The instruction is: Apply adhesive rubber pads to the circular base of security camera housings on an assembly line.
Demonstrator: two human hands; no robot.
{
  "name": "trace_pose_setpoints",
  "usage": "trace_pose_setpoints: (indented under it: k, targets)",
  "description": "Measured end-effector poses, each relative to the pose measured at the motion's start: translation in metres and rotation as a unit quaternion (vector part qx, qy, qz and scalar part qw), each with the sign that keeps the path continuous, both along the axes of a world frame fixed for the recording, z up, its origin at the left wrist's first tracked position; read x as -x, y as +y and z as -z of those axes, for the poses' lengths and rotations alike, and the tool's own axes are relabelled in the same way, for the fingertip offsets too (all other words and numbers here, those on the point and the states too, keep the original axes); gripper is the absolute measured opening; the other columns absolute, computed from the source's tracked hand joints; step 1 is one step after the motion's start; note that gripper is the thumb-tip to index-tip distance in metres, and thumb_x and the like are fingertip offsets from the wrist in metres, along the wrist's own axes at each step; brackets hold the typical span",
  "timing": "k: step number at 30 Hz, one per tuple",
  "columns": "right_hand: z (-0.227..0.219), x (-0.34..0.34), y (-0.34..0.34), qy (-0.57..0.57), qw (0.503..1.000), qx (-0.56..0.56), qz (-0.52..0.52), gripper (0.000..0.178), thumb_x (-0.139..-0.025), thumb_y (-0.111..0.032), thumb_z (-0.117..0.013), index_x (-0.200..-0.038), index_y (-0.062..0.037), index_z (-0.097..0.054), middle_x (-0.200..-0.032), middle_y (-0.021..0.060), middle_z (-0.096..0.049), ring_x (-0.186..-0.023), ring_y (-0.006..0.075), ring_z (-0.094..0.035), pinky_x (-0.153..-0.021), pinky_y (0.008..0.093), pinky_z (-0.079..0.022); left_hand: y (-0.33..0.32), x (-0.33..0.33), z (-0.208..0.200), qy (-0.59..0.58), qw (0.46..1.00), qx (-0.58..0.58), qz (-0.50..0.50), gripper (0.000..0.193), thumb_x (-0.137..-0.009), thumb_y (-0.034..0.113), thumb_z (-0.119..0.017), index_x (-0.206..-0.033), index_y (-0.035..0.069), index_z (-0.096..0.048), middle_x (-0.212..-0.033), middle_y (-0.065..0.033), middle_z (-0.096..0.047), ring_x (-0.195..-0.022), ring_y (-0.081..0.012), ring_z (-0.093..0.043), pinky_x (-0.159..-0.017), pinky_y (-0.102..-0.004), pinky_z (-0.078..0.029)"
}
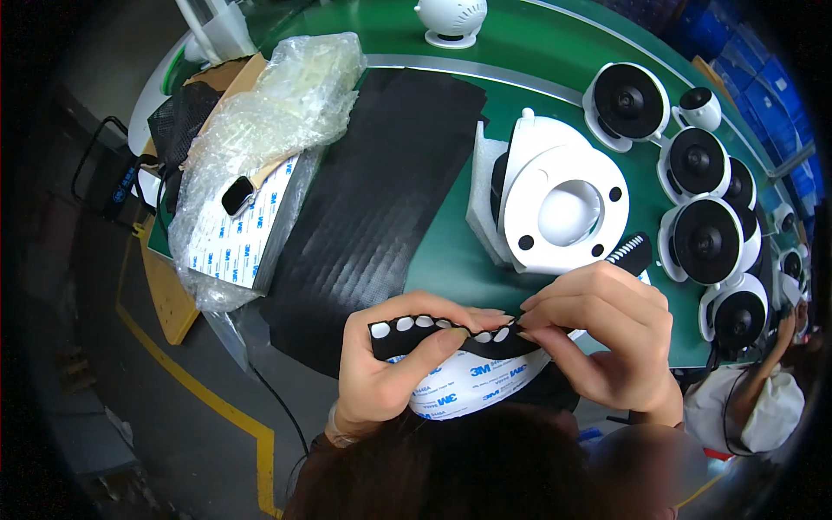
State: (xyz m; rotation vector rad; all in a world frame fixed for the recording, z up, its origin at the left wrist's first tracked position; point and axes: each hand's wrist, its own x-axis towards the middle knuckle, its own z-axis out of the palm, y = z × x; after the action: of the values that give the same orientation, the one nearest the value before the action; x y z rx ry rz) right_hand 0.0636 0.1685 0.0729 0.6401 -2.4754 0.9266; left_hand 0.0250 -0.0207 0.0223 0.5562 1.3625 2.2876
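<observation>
Between the thumb and fingers of my left hand [386, 368] is a bent black strip [394, 343] with a row of white round spots. My right hand [611, 334] pinches the strip's right end; its fingertips hide what lies exactly between them. Below the strip curves white backing paper with blue print [472, 397]. Just beyond my right hand a white camera-like device [542, 147] lies with its ring-shaped base [568, 251] facing up. Three black round pads show on that base. A white foam piece [479, 204] stands against the device's left side.
A dark sheet [364, 191] covers part of the green table. Left of it, bubble wrap [312, 87] surrounds printed sheets [230, 251], with a smartwatch [237, 196] on top. Several white devices with black round bases [706, 241] crowd the right side. Another person's arm [767, 360] shows at far right.
</observation>
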Motion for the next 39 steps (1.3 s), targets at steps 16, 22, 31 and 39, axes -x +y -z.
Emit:
trace_pose_setpoints:
  k: [16,22,31,39]
  targets:
    - [-0.022,0.044,0.011,-0.048,0.980,0.091,0.170,0.008,-0.075,-0.004,-0.061,-0.078,0.0036,-0.059,-0.098,0.0138,-0.063,-0.086,0.0142,-0.057,-0.079,0.0247,-0.043,0.018,0.016,0.006,0.190,0.977,0.097,0.018,0.012,-0.068,-0.003,-0.063,-0.075,0.005,-0.066,-0.138,-0.0203,-0.031,-0.130,-0.0323,-0.027,-0.094,-0.0414,-0.036]
    - [-0.021,0.045,0.007,-0.051,0.978,0.072,0.190,0.006,-0.074,-0.002,-0.061,-0.077,0.0025,-0.060,-0.091,0.0100,-0.064,-0.076,0.0097,-0.056,-0.071,0.0215,-0.043,0.024,0.019,0.012,0.210,0.975,0.076,0.014,0.011,-0.066,-0.001,-0.065,-0.076,0.006,-0.066,-0.137,-0.0200,-0.032,-0.130,-0.0332,-0.027,-0.094,-0.0400,-0.034]
    - [-0.020,0.049,0.005,-0.042,0.978,0.040,0.198,0.004,-0.073,0.000,-0.061,-0.075,0.0027,-0.058,-0.088,0.0092,-0.063,-0.077,0.0108,-0.056,-0.072,0.0220,-0.043,0.023,0.020,0.014,0.225,0.971,0.080,0.010,0.009,-0.066,0.001,-0.066,-0.074,0.006,-0.065,-0.136,-0.0199,-0.034,-0.129,-0.0338,-0.027,-0.100,-0.0388,-0.026]
    - [-0.025,0.048,0.004,-0.080,0.975,0.070,0.195,0.006,-0.073,-0.002,-0.062,-0.075,0.0028,-0.059,-0.089,0.0091,-0.063,-0.075,0.0103,-0.055,-0.070,0.0209,-0.042,0.023,0.019,0.014,0.219,0.973,0.072,0.007,0.010,-0.066,0.001,-0.066,-0.074,0.006,-0.065,-0.136,-0.0196,-0.035,-0.129,-0.0342,-0.027,-0.102,-0.0383,-0.023]
